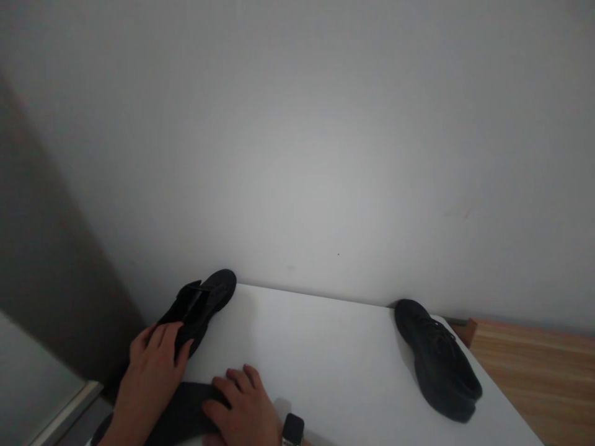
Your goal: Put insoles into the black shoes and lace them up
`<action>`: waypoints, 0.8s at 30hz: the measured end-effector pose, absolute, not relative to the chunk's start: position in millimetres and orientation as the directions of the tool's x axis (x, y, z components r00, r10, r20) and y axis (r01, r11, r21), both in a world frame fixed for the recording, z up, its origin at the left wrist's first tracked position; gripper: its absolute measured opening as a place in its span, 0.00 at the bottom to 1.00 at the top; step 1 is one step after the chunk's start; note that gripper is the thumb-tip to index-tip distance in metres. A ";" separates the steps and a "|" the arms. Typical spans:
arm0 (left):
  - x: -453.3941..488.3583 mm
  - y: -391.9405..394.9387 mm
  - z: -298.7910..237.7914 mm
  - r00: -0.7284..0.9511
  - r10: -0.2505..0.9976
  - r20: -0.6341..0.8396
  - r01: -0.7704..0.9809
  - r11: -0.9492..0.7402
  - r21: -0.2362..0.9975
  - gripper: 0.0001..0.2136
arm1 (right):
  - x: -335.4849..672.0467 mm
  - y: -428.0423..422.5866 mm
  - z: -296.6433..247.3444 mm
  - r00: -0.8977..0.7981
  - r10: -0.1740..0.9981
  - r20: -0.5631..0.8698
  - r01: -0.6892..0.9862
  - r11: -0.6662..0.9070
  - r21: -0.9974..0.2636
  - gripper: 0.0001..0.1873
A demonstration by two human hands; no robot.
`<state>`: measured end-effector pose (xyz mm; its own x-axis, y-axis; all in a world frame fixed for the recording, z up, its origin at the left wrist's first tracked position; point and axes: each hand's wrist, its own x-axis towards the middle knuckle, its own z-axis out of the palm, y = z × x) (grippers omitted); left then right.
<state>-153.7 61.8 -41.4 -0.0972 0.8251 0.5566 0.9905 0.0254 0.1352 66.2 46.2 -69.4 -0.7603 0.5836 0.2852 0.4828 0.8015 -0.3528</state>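
Observation:
A black shoe (pixel 218 290) with a raised strap or flap lies at the left of the white tabletop, its toe against the wall. My left hand (pixel 155 362) wraps over its rear part, thumb on the right side and fingers across the top. Below it, a smooth dark grey thing (pixel 183 409) reaches in from the bottom edge; its kind cannot be made out. The end of that thing sits between the thumb and fingers of my right hand (pixel 248 406). A black lace-up shoe (pixel 439 362) stands apart at the right, toe towards the wall.
The white tabletop (pixel 320 353) meets a pale wall (pixel 297 155) at the back. Beyond its right edge is a wood-grain surface (pixel 525 365). A pale-edged panel (pixel 60 415) stands at lower left. A dark-faced watch (pixel 293 427) is on my right wrist.

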 end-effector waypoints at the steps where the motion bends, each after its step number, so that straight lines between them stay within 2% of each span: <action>1: -153.8 63.4 -40.8 -0.091 0.825 0.558 0.995 0.049 0.090 0.14 | 63.9 47.2 -73.1 -0.755 0.572 0.320 0.485 0.816 -0.314 0.18; 4: -151.9 66.0 -36.2 -0.107 0.843 0.526 0.993 0.117 0.014 0.13 | 54.7 52.3 -85.3 -0.723 0.528 0.447 0.495 0.846 -0.199 0.05; 6: -149.8 65.0 -32.7 -0.164 0.859 0.485 0.986 0.162 0.047 0.12 | 50.9 55.8 -89.6 -0.673 0.496 0.549 0.486 0.856 -0.177 0.06; 9: -147.3 60.8 -30.7 -0.269 0.855 0.444 0.963 0.234 0.132 0.11 | 58.0 58.2 -80.0 -0.491 0.573 0.656 0.509 0.800 -0.318 0.06; 11: -146.5 58.1 -32.7 -0.325 0.839 0.436 0.945 0.267 0.191 0.11 | 72.5 58.6 -63.3 -0.364 0.664 0.653 0.527 0.725 -0.443 0.08; 13: -145.9 56.2 -36.8 -0.355 0.825 0.441 0.932 0.273 0.239 0.10 | 93.0 59.6 -44.7 -0.360 0.659 0.661 0.509 0.732 -0.453 0.10; 16: -142.3 54.0 -42.2 -0.342 0.788 0.512 0.935 0.233 0.266 0.08 | 129.2 65.0 -26.0 -0.292 0.635 0.715 0.520 0.733 -0.438 0.21; 18: -136.1 51.6 -41.2 -0.312 0.746 0.588 0.946 0.189 0.262 0.08 | 154.6 71.7 -23.0 -0.237 0.642 0.729 0.550 0.707 -0.443 0.24; 22: -113.7 43.6 -24.4 -0.192 0.653 0.733 0.978 0.067 0.197 0.09 | 202.8 87.7 -28.3 -0.120 0.626 0.771 0.633 0.646 -0.426 0.20; 24: -99.3 39.7 -12.4 -0.132 0.617 0.775 0.988 0.020 0.153 0.09 | 222.4 93.9 -30.9 -0.069 0.651 0.756 0.604 0.630 -0.488 0.18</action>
<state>-99.3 39.7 -12.4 -0.1325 0.6173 0.7755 0.9881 0.0203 0.1527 222.4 93.9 -30.9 -0.0694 0.6513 0.7556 0.6039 0.6303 -0.4879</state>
